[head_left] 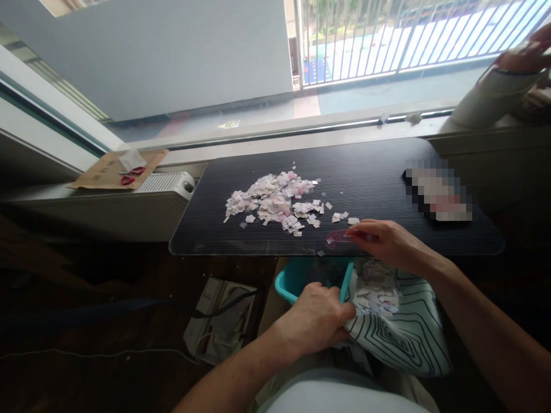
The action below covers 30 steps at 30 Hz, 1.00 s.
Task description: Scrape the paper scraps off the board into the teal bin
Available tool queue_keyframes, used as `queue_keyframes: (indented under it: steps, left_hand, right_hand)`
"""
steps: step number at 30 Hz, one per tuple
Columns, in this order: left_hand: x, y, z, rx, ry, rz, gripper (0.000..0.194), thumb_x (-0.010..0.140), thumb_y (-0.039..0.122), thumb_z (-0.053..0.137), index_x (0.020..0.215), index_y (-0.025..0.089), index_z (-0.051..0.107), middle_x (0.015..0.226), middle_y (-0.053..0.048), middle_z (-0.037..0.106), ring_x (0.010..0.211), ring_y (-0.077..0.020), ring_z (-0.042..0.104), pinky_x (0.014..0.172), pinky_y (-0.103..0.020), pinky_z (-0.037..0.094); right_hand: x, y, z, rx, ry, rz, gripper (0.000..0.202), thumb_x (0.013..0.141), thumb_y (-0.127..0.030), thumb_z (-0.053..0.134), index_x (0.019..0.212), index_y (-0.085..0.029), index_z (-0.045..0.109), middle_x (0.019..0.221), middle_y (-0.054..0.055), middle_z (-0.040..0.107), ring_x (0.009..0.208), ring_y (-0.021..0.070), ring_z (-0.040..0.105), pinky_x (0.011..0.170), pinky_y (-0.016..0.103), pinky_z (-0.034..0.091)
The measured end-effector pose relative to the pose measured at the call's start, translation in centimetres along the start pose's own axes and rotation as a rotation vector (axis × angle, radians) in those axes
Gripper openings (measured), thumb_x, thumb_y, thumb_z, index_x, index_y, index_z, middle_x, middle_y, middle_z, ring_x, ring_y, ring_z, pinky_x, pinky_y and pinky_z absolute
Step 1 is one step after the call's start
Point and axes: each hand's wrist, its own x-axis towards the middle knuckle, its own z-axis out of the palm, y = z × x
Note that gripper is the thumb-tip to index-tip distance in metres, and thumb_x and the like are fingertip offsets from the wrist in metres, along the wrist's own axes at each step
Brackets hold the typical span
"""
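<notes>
Paper-scrap pile (278, 198) — beyond both hands (321, 318), on black tabletop (365, 172)

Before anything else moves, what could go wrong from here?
The loose paper pieces lie in a light heap on the dark table, so a draught or quick sweep might scatter them. The right hand holds a pink tool near the front edge; nearby scraps could drop outside the teal bin. The left hand grips that bin's rim, which could tip if pulled.

Bare black tabletop (370, 172) lies between the paper heap (275, 201) and the blurred object (439, 192).
</notes>
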Motion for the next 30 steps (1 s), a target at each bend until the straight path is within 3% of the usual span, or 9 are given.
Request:
queue_keyframes:
  steps: [3, 7, 12, 17, 23, 30]
  left_hand:
    - [0.0, -0.1, -0.1, -0.002, 0.002, 0.006, 0.016, 0.078, 0.037, 0.065, 0.079, 0.022, 0.059, 0.072, -0.001, 0.058, 0.069, -0.0206, 0.058, 0.058, -0.029, 0.038]
    - [0.1, -0.2, -0.3, 0.002, -0.010, 0.006, 0.016, 0.079, 0.037, 0.065, 0.079, 0.022, 0.059, 0.073, -0.001, 0.058, 0.068, -0.0205, 0.058, 0.058, -0.028, 0.038]
    - [0.1, 0.0, -0.1, 0.004, -0.005, 0.000, 0.017, 0.080, 0.038, 0.064, 0.079, 0.022, 0.059, 0.074, -0.002, 0.059, 0.069, -0.0208, 0.058, 0.059, -0.029, 0.038]
    - [0.0, 0.0, 0.0, 0.012, -0.006, -0.002, 0.018, 0.080, 0.040, 0.063, 0.080, 0.022, 0.059, 0.075, -0.002, 0.059, 0.070, -0.0209, 0.058, 0.058, -0.029, 0.038]
    - [0.1, 0.0, -0.2, 0.005, -0.021, -0.002, 0.019, 0.079, 0.040, 0.065, 0.081, 0.023, 0.060, 0.075, -0.002, 0.059, 0.070, -0.0214, 0.059, 0.059, -0.029, 0.038]
    - [-0.1, 0.1, -0.3, -0.012, -0.033, -0.010, 0.018, 0.079, 0.038, 0.065, 0.082, 0.021, 0.061, 0.077, -0.003, 0.060, 0.072, -0.0214, 0.059, 0.062, -0.029, 0.040]
  right_hand:
    - [-0.4, 0.0, -0.1, -0.023, 0.046, 0.031, 0.023, 0.087, -0.033, 0.050, 0.089, -0.022, 0.070, 0.079, 0.000, 0.067, 0.066, 0.0124, 0.056, 0.058, 0.023, 0.039]
    - [-1.0, 0.1, -0.1, 0.032, -0.036, -0.033, 0.023, 0.087, -0.032, 0.050, 0.093, -0.023, 0.070, 0.082, 0.000, 0.067, 0.067, 0.0118, 0.057, 0.059, 0.022, 0.040]
    - [-1.6, 0.3, -0.1, 0.001, 0.013, 0.026, 0.024, 0.086, -0.034, 0.049, 0.090, -0.022, 0.070, 0.080, 0.001, 0.068, 0.065, 0.0125, 0.057, 0.058, 0.023, 0.040]
    - [-2.0, -0.3, 0.1, 0.056, -0.056, -0.003, 0.021, 0.086, -0.031, 0.050, 0.090, -0.024, 0.069, 0.082, 0.000, 0.068, 0.068, 0.0119, 0.059, 0.060, 0.022, 0.041]
    - [-0.9, -1.1, 0.6, 0.047, -0.025, -0.025, 0.022, 0.086, -0.031, 0.050, 0.090, -0.022, 0.069, 0.082, 0.001, 0.068, 0.068, 0.0119, 0.058, 0.060, 0.022, 0.040]
    - [-0.7, -1.6, 0.9, 0.055, -0.087, -0.051, 0.023, 0.085, -0.030, 0.050, 0.092, -0.022, 0.070, 0.082, 0.002, 0.069, 0.068, 0.0133, 0.059, 0.059, 0.023, 0.041]
